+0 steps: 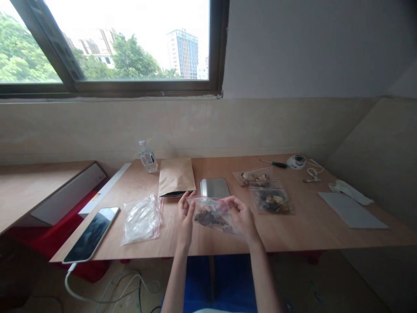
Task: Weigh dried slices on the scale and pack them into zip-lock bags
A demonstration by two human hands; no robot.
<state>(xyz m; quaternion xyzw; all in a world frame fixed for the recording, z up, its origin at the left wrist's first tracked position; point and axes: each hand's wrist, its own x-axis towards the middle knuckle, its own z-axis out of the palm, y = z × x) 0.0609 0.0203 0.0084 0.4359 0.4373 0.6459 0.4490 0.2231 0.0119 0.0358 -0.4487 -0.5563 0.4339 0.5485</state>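
Between my two hands hangs a clear zip bag point(213, 218) with a red seal line and dark brown dried pieces inside, perhaps dried mushrooms. My left hand point(186, 215) has its thumb at the bag's upper left corner, with the fingers raised behind it. My right hand point(240, 213) pinches the seal at the upper right. Just beyond the bag lies a flat silver-topped device point(215, 187), like a small scale. A brown kraft paper pouch point(177, 174) lies behind my left hand, its dark mouth facing me.
Two filled zip bags point(272, 201) lie to the right. Empty plastic bags point(141, 219), a phone point(92, 234) on a cable and a water bottle point(148, 157) are leftward. A screwdriver point(279, 164), dome camera point(297, 161) and white sheet point(352, 211) sit at the right.
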